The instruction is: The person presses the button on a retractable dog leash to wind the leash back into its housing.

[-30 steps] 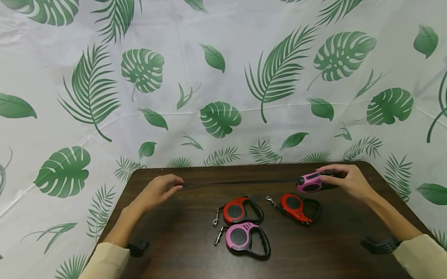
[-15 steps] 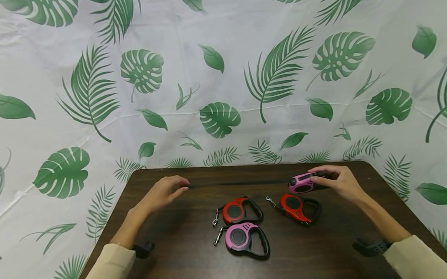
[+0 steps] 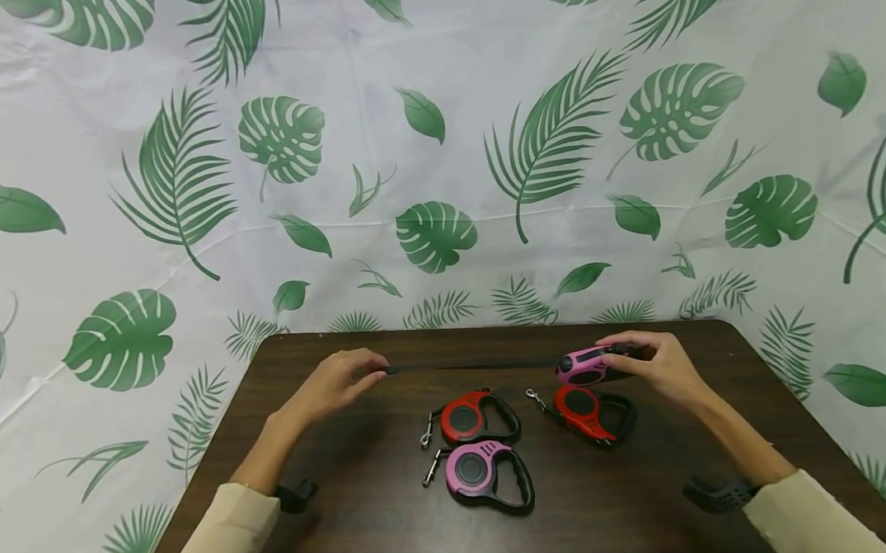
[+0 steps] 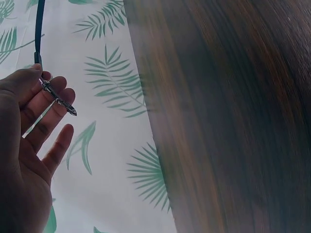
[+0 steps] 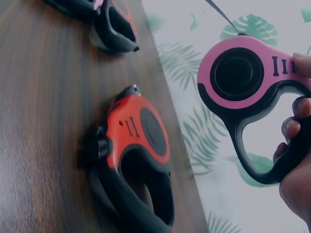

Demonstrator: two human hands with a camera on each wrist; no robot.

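Note:
My right hand (image 3: 658, 368) grips the black loop handle of a pink retractable dog leash (image 5: 231, 73), held above the table's back right. A dark strap (image 3: 484, 365) runs out of its casing, stretched across to my left hand (image 3: 336, 387). There my thumb and forefinger pinch the strap's end, and the metal clip (image 4: 58, 99) hangs in front of the other fingers in the left wrist view. Just below the held leash lies a red retractable leash (image 3: 578, 402). A second red leash (image 3: 464, 420) and another pink leash (image 3: 471, 469) lie in the middle, clips to the left.
The dark wooden table (image 3: 364, 511) ends at a back edge against a white cloth (image 3: 444, 301) printed with green leaves. Each wrist wears a black band; the right band (image 3: 720, 494) hangs over the table.
My two hands have come closer together: the right hand moved left with the pink leash, the left hand moved right with the strap's end. The stretch of strap between them is shorter.

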